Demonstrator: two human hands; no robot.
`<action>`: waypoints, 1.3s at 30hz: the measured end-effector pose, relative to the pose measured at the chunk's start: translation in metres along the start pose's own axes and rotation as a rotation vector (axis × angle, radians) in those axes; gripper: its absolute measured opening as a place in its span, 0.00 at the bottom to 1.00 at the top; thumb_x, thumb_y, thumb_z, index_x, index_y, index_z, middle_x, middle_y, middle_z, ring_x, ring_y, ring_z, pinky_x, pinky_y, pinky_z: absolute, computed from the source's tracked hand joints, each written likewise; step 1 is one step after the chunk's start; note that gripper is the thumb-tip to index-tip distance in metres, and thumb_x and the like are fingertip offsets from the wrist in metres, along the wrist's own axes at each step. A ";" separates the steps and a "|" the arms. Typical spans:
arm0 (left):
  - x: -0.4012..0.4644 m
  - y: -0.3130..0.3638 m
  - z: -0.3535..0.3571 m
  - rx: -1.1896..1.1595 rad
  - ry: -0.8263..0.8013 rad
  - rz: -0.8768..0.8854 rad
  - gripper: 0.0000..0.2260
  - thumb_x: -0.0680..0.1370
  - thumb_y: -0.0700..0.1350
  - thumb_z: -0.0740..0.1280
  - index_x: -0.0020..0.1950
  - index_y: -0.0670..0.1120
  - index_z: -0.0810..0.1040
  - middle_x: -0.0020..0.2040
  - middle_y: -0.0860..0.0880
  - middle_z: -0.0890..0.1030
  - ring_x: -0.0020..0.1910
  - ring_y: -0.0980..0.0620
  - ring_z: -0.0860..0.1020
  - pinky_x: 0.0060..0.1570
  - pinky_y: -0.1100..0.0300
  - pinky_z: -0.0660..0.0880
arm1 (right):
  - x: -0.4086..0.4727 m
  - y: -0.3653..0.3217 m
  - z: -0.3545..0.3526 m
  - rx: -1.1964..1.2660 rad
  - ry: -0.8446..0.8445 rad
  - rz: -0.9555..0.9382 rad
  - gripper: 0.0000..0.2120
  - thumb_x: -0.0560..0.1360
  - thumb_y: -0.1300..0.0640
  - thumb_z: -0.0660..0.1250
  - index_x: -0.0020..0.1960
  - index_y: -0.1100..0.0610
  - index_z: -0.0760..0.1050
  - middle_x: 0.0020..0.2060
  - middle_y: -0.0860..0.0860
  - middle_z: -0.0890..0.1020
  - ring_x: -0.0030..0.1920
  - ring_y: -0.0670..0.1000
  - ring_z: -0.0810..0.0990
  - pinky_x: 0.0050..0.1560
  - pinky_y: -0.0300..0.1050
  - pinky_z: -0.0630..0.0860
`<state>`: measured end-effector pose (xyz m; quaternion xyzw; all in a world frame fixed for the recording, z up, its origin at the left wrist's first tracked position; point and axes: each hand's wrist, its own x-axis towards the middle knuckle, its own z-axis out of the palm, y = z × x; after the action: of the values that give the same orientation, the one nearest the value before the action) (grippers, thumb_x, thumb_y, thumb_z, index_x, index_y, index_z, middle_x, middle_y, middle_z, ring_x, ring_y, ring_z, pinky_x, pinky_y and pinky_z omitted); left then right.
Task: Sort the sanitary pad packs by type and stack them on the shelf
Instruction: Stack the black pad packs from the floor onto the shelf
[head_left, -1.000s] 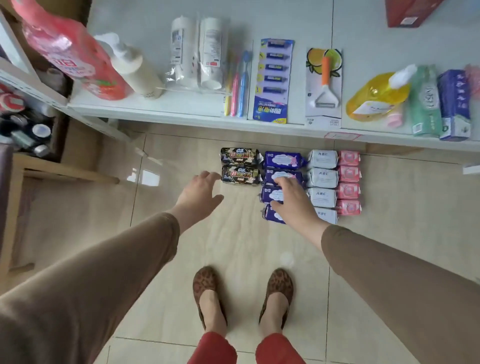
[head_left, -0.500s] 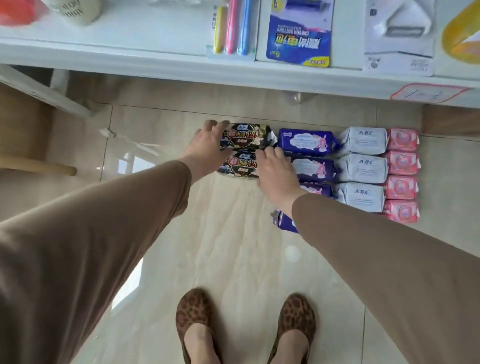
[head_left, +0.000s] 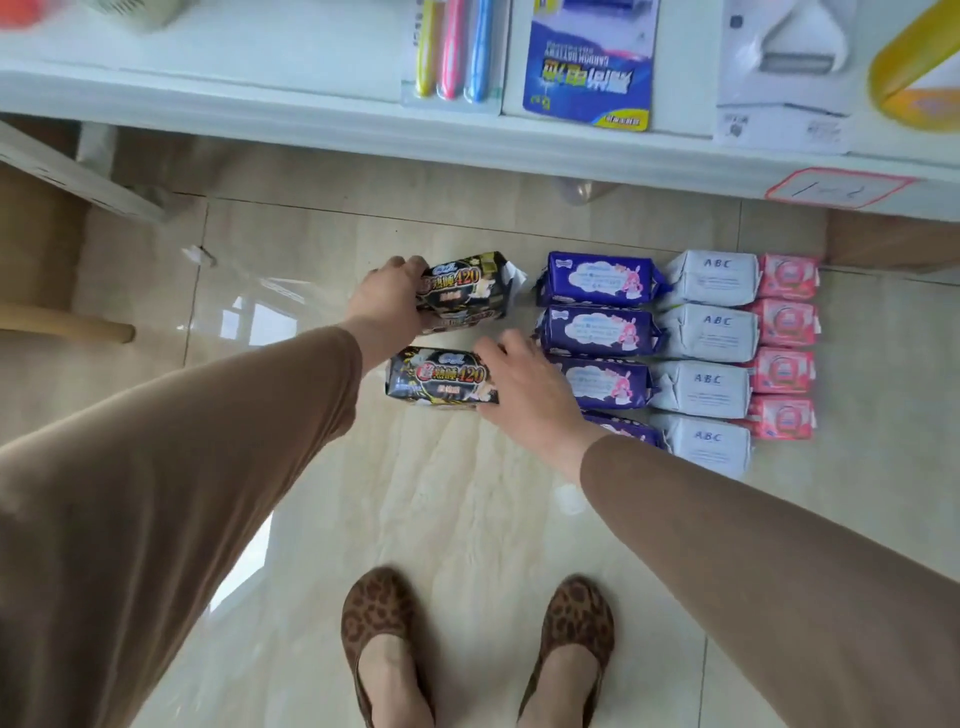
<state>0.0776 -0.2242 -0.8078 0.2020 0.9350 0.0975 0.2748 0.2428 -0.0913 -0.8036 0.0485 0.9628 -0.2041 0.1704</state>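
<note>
My left hand (head_left: 385, 304) grips the far black pack (head_left: 462, 291); my right hand (head_left: 524, 389) clasps the near black pack (head_left: 441, 378) on the floor at 12 o'clock. I'd lift both level, squeezing lightly, toward the shelf (head_left: 311, 119).

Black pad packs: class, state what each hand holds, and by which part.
The left hand holds the far black pack by its left end. The right hand holds the near black pack by its right end.
</note>
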 end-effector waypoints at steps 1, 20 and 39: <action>-0.016 -0.003 -0.013 -0.015 -0.002 -0.006 0.25 0.71 0.49 0.76 0.64 0.46 0.73 0.55 0.43 0.76 0.52 0.40 0.76 0.51 0.48 0.76 | -0.014 -0.004 -0.013 0.098 -0.025 0.019 0.26 0.70 0.55 0.75 0.65 0.53 0.70 0.56 0.53 0.71 0.54 0.57 0.76 0.48 0.51 0.76; -0.353 0.126 -0.482 -0.350 0.240 0.151 0.23 0.66 0.53 0.79 0.55 0.53 0.75 0.47 0.55 0.77 0.43 0.54 0.76 0.37 0.62 0.67 | -0.254 -0.180 -0.519 0.978 0.059 0.194 0.26 0.65 0.52 0.80 0.58 0.36 0.76 0.53 0.40 0.85 0.53 0.45 0.84 0.58 0.48 0.78; -0.275 0.293 -0.756 -0.151 0.456 0.427 0.18 0.70 0.55 0.76 0.56 0.51 0.77 0.48 0.54 0.76 0.45 0.53 0.76 0.39 0.62 0.69 | -0.204 -0.151 -0.798 1.025 0.339 -0.045 0.25 0.69 0.56 0.79 0.62 0.49 0.75 0.55 0.50 0.85 0.54 0.51 0.85 0.54 0.49 0.82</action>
<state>-0.0347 -0.1338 0.0365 0.3455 0.8991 0.2649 0.0459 0.1635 0.0927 0.0092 0.1369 0.7545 -0.6407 -0.0371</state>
